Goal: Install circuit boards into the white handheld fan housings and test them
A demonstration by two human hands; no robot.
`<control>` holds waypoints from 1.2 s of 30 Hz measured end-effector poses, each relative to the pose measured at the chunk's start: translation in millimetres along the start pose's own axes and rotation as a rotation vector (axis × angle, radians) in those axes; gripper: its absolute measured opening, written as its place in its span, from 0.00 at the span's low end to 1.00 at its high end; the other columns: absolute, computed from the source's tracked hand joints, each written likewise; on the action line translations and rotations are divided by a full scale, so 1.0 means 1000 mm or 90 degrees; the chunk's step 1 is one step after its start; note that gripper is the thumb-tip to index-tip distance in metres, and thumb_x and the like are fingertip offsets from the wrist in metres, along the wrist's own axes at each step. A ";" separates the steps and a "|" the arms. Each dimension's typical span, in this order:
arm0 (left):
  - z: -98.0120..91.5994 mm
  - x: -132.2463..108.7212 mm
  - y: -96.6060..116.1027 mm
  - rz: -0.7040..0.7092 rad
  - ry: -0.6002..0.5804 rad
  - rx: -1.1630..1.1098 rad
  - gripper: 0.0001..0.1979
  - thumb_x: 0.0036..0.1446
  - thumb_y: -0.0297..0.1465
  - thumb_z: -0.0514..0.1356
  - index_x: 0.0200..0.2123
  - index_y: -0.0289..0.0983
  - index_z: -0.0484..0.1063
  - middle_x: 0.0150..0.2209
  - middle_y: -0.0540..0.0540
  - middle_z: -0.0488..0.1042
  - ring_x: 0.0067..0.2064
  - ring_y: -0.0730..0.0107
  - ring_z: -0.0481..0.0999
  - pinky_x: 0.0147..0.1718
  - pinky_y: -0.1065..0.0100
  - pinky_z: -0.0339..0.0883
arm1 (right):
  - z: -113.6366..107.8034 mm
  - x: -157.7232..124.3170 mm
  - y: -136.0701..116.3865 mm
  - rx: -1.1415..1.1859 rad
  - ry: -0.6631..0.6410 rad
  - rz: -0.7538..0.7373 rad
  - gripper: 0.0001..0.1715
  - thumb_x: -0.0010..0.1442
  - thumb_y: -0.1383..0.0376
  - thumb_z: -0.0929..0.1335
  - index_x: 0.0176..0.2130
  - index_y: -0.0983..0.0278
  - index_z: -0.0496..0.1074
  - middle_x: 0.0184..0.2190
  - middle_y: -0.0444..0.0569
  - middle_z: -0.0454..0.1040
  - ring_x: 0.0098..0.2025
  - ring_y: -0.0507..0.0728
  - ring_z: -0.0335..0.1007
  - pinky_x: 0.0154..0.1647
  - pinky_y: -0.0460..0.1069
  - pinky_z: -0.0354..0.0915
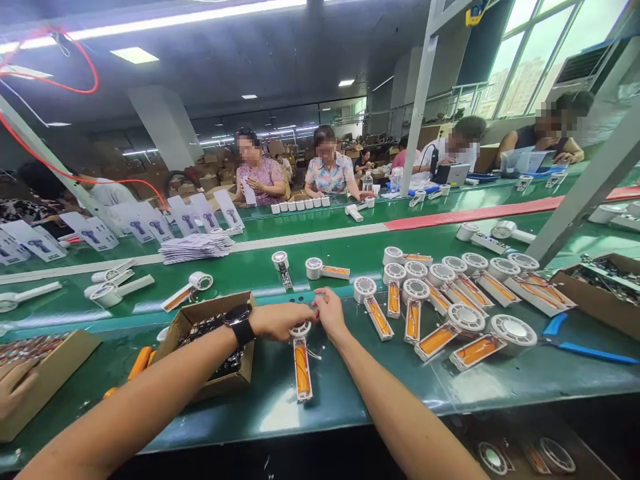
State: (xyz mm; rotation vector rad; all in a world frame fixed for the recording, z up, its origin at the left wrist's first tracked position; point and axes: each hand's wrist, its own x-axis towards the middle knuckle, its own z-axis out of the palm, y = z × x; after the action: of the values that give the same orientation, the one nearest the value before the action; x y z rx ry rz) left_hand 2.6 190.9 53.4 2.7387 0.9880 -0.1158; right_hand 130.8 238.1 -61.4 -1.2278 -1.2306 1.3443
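Head view looks down on a green assembly belt (350, 407), where the person's left hand (277, 321) and right hand (330, 313) meet above the surface, a black smartwatch (239, 323) strapped to the left wrist. The fingers (316, 304) of both hands are bunched and pressed together, their tips meeting in a pinch; what they pinch is too small to tell. Just below them on the belt lies an opened handheld fan (302, 363), its round white head close under the left hand and an orange battery (303, 370) set in its handle. Whether either hand touches it, I cannot tell. Thin wires (313, 354) stick out to its right. Left of the fan, under the left forearm, sits a cardboard box (235, 373) of small black parts (220, 347). To the right, rows of matching opened fans (465, 327) lie on the belt, with blue-handled pliers (575, 348) beyond them. Farther up, a stack of printed cards (195, 248) lies beside upright cards (185, 217). At the left edge, a co-worker's hand (15, 390) rests by a cardboard tray (60, 373), and more co-workers (327, 167) sit across the belt.
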 end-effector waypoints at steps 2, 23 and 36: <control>0.009 0.000 0.008 0.015 -0.011 -0.009 0.20 0.43 0.15 0.62 0.40 0.38 0.74 0.38 0.47 0.78 0.40 0.65 0.76 0.39 0.70 0.69 | -0.001 -0.003 -0.002 -0.014 -0.020 0.001 0.18 0.66 0.61 0.67 0.53 0.65 0.68 0.49 0.52 0.72 0.44 0.58 0.73 0.43 0.56 0.72; 0.085 -0.045 0.095 -0.338 0.387 -0.138 0.11 0.56 0.19 0.55 0.33 0.38 0.75 0.35 0.46 0.78 0.37 0.63 0.78 0.39 0.64 0.71 | -0.055 -0.092 -0.043 -0.327 -0.321 -0.121 0.01 0.61 0.70 0.68 0.36 0.64 0.71 0.25 0.39 0.72 0.23 0.49 0.66 0.24 0.44 0.63; 0.104 -0.064 0.079 -0.346 0.556 -0.213 0.12 0.60 0.24 0.52 0.31 0.39 0.74 0.32 0.44 0.75 0.36 0.60 0.76 0.36 0.62 0.71 | -0.020 -0.135 -0.008 -0.137 -0.195 -0.235 0.07 0.54 0.68 0.69 0.33 0.61 0.79 0.31 0.45 0.79 0.31 0.55 0.73 0.33 0.47 0.67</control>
State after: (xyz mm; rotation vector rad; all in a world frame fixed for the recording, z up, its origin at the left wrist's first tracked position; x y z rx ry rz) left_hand 4.2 67.5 -23.6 2.1087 1.7300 1.1213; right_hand 163.5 106.8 -41.3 -0.8950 -1.7610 1.1711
